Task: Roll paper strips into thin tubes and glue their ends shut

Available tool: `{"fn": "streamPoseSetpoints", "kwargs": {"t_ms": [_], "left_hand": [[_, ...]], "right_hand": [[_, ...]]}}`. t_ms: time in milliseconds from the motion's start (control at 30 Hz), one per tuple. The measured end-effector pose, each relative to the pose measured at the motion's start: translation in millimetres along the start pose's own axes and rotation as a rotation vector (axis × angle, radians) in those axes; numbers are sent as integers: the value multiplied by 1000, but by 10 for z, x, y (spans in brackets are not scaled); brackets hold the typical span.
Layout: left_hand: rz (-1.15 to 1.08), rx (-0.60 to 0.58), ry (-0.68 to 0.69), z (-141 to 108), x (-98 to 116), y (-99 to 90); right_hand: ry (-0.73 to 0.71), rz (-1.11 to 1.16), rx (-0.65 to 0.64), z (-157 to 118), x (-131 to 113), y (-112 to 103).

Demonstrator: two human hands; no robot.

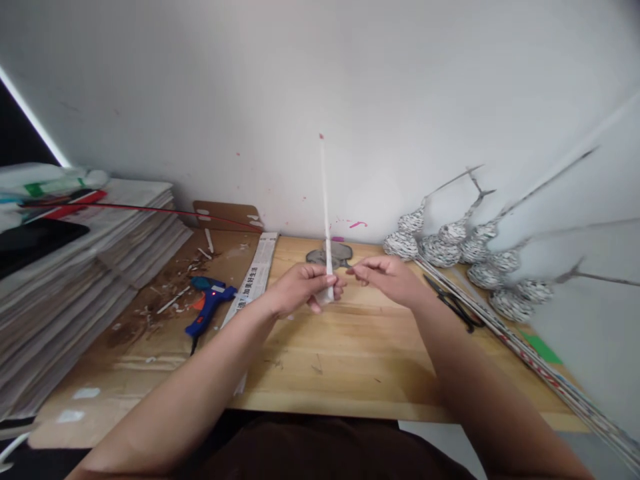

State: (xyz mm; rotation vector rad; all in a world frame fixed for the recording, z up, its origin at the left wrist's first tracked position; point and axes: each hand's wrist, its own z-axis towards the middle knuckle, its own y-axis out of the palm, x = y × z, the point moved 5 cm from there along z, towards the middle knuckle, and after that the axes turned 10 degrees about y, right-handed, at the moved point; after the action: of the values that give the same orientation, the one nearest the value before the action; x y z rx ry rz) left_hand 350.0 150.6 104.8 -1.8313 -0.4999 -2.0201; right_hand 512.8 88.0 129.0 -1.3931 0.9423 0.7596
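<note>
My left hand (305, 290) is closed around the lower end of a thin white rolled-paper stick (325, 207), which stands almost upright with a small reddish tip. A short way to the right, my right hand (385, 277) has its thumb and fingers pinched together. What lies in that pinch, if anything, is too small to make out. The hands are apart, above the wooden table (345, 360). Behind the stick a flat grey lump (341, 252) rests near the wall, partly hidden by the stick.
At left, a blue glue gun (207, 310) lies on stained cardboard (130, 377) beside newspaper strips (257, 267) and a tall newspaper stack (115, 267). On the right are woven paper gourds (440, 247), black scissors (453, 303) and long paper rods (520, 350).
</note>
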Motion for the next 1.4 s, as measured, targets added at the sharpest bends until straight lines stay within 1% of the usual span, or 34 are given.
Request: {"fn": "streamPoseSetpoints", "kwargs": {"t_ms": [33,100,133,200,333,467,667,833,967,1100,1200,1300,1400], "left_hand": [[12,-52,-17,-46,19,57],[37,-138,-44,-141,43,172],[48,-169,-58,-188,46,223],[59,-201,-83,-279,46,298],[71,-192,-88,-456,46,341],[143,-162,-80,-633,51,333],[240,-154,-44,-854,102,369],[308,-110,-51,-958,62,364],[450,-70,-26,-1010,15,320],[645,-27,68,-1087,75,243],[755,49,101,-1169,133,157],[744,170,100,-1253,160,60],[613,275,120,-1321,169,-5]], "right_hand": [[-11,62,-9,-41,-86,-16],[-12,166,-91,-131,-240,42],[-11,211,-125,-174,-304,90],[-6,284,-143,-246,-391,188],[-16,335,-99,-350,-462,338],[-53,289,-59,-478,-533,442],[-135,200,21,-679,-625,555],[-135,196,83,-812,-616,597],[-134,217,118,-924,-601,630],[-164,208,171,-1054,-571,666],[-169,191,195,-1151,-523,706],[-165,219,230,-1229,-444,736],[-156,293,272,-1267,-331,767]]}}
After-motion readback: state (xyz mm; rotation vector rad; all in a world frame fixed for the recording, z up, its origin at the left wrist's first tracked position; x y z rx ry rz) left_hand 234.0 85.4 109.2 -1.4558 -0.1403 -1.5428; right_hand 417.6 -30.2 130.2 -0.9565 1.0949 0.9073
